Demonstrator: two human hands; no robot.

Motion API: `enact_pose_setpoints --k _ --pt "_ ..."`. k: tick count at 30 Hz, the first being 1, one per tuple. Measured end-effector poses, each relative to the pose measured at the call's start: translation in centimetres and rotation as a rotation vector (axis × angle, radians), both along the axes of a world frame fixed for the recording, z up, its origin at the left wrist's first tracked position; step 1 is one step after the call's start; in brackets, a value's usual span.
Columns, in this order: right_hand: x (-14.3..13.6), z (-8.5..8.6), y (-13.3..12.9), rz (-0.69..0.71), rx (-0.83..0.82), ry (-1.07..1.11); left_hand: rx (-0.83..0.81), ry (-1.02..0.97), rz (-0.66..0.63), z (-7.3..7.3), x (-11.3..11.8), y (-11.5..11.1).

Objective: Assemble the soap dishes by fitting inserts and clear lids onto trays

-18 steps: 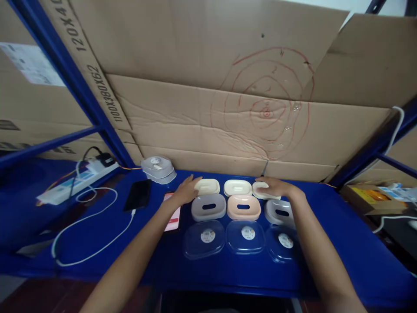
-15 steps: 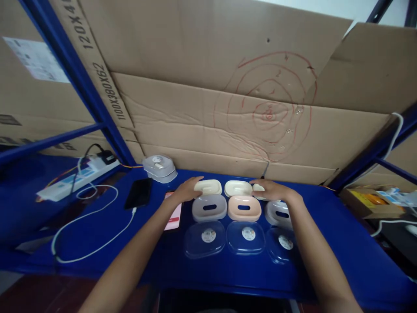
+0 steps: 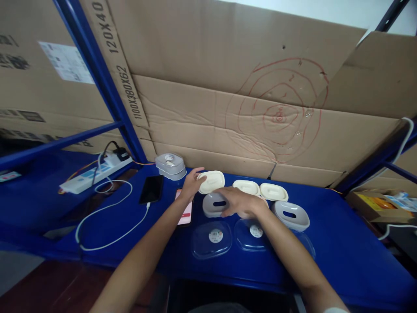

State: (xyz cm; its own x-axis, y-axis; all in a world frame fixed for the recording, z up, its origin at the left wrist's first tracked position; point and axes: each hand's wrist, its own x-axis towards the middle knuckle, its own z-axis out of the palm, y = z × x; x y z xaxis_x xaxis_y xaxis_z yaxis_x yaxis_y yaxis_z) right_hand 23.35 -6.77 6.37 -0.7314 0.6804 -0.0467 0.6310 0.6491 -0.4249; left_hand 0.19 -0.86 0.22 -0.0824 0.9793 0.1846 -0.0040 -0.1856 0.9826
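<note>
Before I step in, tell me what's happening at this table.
The left hand holds a shallow cream oval plastic dish by its edge. The right hand reaches over a grey oval plastic tray with a slot; whether its fingers touch it is unclear. Two more cream dishes sit side by side behind, and clear plastic lids lie in front.

1. Through the head view I see my left hand [image 3: 193, 184] pinching a cream dish [image 3: 212, 181] at its left end, the dish tilted.
2. My right hand [image 3: 239, 201] spreads thumb and fingers at the right end of a gray holder [image 3: 211, 205] (whether they touch, I can't tell), partly hiding a peach holder [image 3: 244, 214].
3. Two more cream dishes [image 3: 274, 192] lie side by side behind the holders, near a second gray holder [image 3: 291, 214].
4. Clear lids [image 3: 211, 240] lie nearest me on the blue table [image 3: 342, 243].
5. Left of them are a lit phone [image 3: 185, 214] and a dark phone [image 3: 151, 189].
</note>
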Motion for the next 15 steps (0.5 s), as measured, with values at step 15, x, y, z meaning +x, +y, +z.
enact_pose_setpoints --k 15 --pt "2.5 1.2 0.5 -0.095 0.35 0.17 -0.278 -0.536 -0.379 2.6 3.3 -3.3"
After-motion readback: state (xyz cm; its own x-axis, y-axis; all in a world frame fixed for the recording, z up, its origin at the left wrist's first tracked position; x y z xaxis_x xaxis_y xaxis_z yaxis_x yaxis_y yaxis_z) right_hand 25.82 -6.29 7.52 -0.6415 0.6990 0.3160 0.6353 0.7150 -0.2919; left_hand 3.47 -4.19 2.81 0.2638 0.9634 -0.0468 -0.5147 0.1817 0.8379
